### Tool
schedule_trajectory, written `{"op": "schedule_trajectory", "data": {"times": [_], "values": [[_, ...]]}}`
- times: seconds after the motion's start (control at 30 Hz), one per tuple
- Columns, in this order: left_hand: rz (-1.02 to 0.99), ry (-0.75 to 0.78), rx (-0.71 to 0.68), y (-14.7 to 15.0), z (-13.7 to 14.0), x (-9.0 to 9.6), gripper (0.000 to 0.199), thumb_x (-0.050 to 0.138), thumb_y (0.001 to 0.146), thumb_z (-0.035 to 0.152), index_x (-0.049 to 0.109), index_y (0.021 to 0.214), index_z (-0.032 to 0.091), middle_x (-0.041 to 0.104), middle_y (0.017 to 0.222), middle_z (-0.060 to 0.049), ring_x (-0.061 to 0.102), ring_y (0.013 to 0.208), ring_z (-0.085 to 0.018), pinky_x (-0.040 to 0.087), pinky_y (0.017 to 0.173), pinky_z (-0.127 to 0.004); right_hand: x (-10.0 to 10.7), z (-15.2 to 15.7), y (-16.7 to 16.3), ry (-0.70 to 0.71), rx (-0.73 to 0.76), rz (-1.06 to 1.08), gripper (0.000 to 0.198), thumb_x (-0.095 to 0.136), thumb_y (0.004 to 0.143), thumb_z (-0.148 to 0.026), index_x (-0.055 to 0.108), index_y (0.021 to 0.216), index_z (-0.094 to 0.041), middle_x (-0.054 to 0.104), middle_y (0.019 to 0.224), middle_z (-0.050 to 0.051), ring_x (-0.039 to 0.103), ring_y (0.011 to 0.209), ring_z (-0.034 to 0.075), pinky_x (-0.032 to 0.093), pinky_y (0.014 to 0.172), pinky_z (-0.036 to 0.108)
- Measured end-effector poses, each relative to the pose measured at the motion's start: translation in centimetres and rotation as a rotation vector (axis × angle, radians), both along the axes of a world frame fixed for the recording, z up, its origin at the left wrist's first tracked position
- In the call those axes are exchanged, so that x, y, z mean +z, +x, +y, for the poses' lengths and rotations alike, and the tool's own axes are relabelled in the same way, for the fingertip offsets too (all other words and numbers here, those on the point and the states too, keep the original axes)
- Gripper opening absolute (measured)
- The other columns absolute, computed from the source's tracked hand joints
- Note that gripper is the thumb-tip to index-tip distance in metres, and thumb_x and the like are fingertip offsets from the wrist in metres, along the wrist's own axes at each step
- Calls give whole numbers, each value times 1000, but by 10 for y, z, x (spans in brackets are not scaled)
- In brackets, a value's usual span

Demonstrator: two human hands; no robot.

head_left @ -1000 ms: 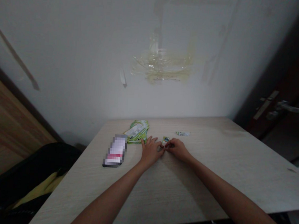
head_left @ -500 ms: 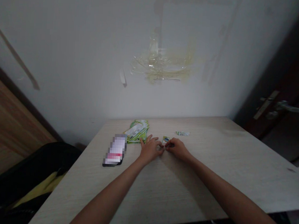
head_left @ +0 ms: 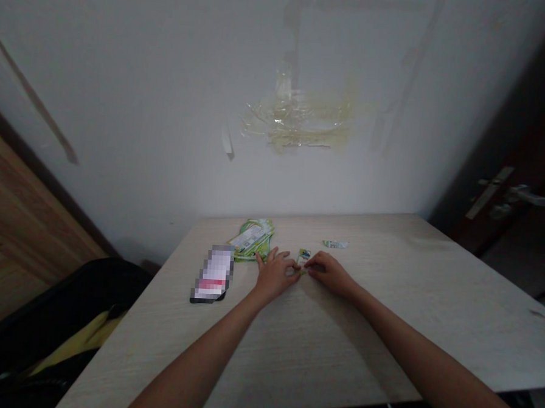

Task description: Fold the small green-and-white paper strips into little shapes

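Note:
A small printed piece, white with green, yellow and blue marks, lies between my hands on the table. It looks like a packet or card; its exact kind is too small to tell. My left hand pinches its lower left edge with thumb and index finger, the other fingers spread toward a pile of green-and-white printed packets. From the other side, my right hand holds its lower right edge between thumb and fingertips. The fingers hide part of the lower edge.
On the pale wooden table, a phone with a blurred screen lies left of my left hand. A green-and-white scrap rests beyond my right hand. The wall rises behind the table, and a door handle shows at right.
My right hand has shifted slightly right, away from my left. More of the printed piece's lower edge now shows between the fingertips. The view has turned a little.

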State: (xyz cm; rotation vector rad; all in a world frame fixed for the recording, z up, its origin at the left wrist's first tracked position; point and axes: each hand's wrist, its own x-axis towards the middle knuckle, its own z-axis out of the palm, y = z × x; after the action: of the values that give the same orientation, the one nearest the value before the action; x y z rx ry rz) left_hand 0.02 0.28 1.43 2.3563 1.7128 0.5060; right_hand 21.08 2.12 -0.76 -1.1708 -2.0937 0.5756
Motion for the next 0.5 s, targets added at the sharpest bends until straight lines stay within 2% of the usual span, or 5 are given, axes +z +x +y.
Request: {"op": "schedule_trajectory", "data": {"times": [0.23, 0.5], "values": [[-13, 53, 12, 5, -6, 0, 18, 60, 88, 43, 72, 101, 37, 59, 136, 0, 34, 141, -31, 2, 112, -74, 0, 3, 17, 65, 27, -36, 22, 63, 85, -20, 75, 104, -23, 68, 118, 10, 58, 115, 24, 43, 105, 42], [-56, 75, 34, 5, -5, -2, 24, 63, 85, 37, 69, 108, 34, 58, 136, -1, 35, 139, -29, 6, 115, -69, 3, 0, 17, 118, 67, -130, 26, 60, 87, -21, 75, 109, -25, 67, 117, 10, 57, 116, 24, 42, 105, 41]]}}
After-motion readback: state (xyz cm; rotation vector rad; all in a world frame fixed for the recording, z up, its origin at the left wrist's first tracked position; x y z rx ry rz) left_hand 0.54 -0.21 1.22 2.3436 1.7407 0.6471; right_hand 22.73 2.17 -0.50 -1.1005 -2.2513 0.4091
